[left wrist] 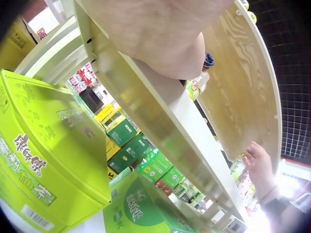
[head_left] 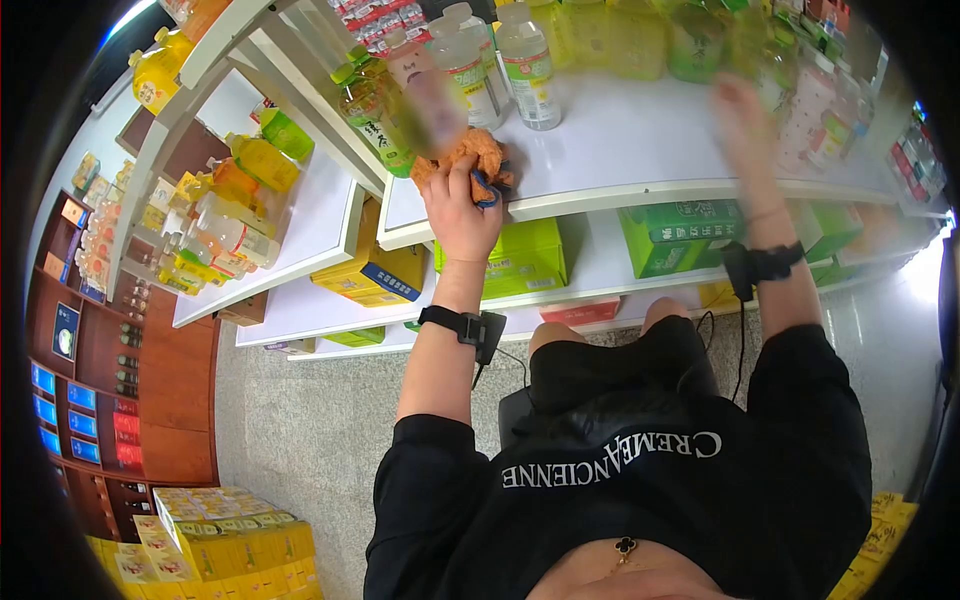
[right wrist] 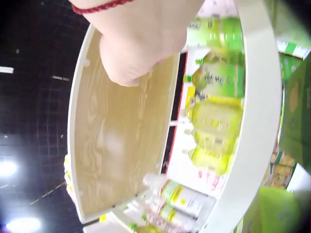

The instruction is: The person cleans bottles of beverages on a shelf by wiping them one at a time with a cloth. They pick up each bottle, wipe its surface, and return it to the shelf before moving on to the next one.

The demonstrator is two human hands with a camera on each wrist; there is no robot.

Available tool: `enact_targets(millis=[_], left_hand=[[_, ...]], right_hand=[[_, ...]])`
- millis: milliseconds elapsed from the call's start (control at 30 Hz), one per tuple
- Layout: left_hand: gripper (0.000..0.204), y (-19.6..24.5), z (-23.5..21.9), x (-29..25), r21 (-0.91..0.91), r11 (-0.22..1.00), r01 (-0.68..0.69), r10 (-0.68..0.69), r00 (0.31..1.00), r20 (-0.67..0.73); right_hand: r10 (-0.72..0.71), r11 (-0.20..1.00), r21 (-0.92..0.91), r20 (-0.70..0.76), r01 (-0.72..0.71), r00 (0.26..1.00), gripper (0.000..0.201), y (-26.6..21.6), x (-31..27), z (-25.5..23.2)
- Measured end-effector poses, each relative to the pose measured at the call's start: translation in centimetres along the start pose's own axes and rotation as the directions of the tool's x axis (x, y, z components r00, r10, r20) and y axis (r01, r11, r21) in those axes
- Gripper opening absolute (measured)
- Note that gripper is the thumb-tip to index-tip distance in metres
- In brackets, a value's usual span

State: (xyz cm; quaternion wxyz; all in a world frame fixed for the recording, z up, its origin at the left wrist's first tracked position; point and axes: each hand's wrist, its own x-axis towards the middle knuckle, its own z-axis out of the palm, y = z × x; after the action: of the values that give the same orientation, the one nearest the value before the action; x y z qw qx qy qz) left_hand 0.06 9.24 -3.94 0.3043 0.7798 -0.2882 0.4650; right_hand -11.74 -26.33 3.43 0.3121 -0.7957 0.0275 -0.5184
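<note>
My left hand (head_left: 462, 215) grips a crumpled orange cloth (head_left: 482, 150) with a dark blue part, pressed on the white shelf (head_left: 600, 165) near its left end. Just beyond the cloth stand a green tea bottle (head_left: 377, 120), a blurred pinkish bottle (head_left: 436, 112) and clear bottles with green-and-white labels (head_left: 533, 85). My right hand (head_left: 745, 125), blurred in the head view, is raised over the shelf's right part, near green tea bottles (head_left: 697, 45) and pink-labelled bottles (head_left: 805, 110). In the left wrist view the right hand (left wrist: 259, 165) has loosely bent fingers, with nothing visible in them.
Below the shelf sit a lime-green carton (head_left: 520, 262), a dark green carton (head_left: 680, 238) and a yellow carton (head_left: 375, 265). A side shelf (head_left: 320, 215) with bottles lies left. Yellow cartons (head_left: 235, 540) are stacked on the floor at lower left.
</note>
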Motion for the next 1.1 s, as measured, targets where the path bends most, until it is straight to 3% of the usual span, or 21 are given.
enact_targets(millis=[33,67,100,233,333,467,567,667,833,967,1033,1100], left_hand=[[0.048,0.2,-0.1,0.1,0.018,1.0,-0.007,0.007,1.0,-0.001],[0.048,0.2,-0.2,0.1,0.015,1.0,-0.007,0.007,1.0,-0.001],[0.048,0.2,-0.2,0.0,0.008,1.0,0.005,-0.005,1.0,0.011],[0.049,0.0,-0.2,0.1,-0.006,1.0,0.022,-0.022,0.999,0.048],[0.05,0.0,-0.2,0.0,-0.022,0.999,0.048,-0.046,0.997,0.064],[0.05,0.3,-0.2,0.2,-0.002,0.999,0.033,-0.033,0.999,0.028],[0.05,0.3,-0.2,0.1,-0.003,0.999,0.043,-0.043,0.998,0.036],[0.049,0.1,-0.1,0.1,0.009,0.999,0.038,-0.038,0.999,0.032],[0.045,0.1,0.0,0.1,0.006,1.0,0.027,-0.027,1.0,0.001],[0.044,0.3,-0.3,0.3,0.006,1.0,0.021,-0.021,1.0,-0.004],[0.045,0.2,-0.3,0.2,0.009,0.999,0.049,-0.049,0.999,-0.02],[0.046,0.3,-0.4,0.2,0.018,0.999,0.051,-0.051,0.999,0.007]], right_hand=[[0.145,0.969,0.165,0.225,-0.184,0.963,0.034,0.4,0.4,2.7],[0.229,0.935,0.18,0.351,-0.305,0.908,0.038,0.3,0.2,5.6],[0.176,0.935,0.204,0.444,-0.291,0.878,0.054,1.1,0.0,8.6],[0.154,0.95,0.143,0.555,-0.277,0.817,0.092,-1.0,0.1,17.3],[0.19,0.93,0.152,0.584,-0.335,0.789,0.099,-3.3,0.7,19.7],[0.229,0.944,0.067,0.576,-0.324,0.785,0.1,-1.9,1.3,22.7],[0.279,0.93,0.035,0.584,-0.367,0.762,0.094,-1.6,1.5,23.1],[0.28,0.945,-0.008,0.542,-0.328,0.792,0.086,-1.9,1.7,22.1],[0.13,0.883,0.303,0.579,-0.36,0.805,0.068,-2.7,0.4,17.2],[0.18,0.829,0.319,0.624,-0.459,0.76,0.062,-2.7,0.0,13.1],[0.217,0.823,0.251,0.691,-0.51,0.69,0.061,-2.3,0.3,11.4],[0.206,0.853,0.228,0.68,-0.47,0.704,0.062,-1.8,-0.4,10.3]])
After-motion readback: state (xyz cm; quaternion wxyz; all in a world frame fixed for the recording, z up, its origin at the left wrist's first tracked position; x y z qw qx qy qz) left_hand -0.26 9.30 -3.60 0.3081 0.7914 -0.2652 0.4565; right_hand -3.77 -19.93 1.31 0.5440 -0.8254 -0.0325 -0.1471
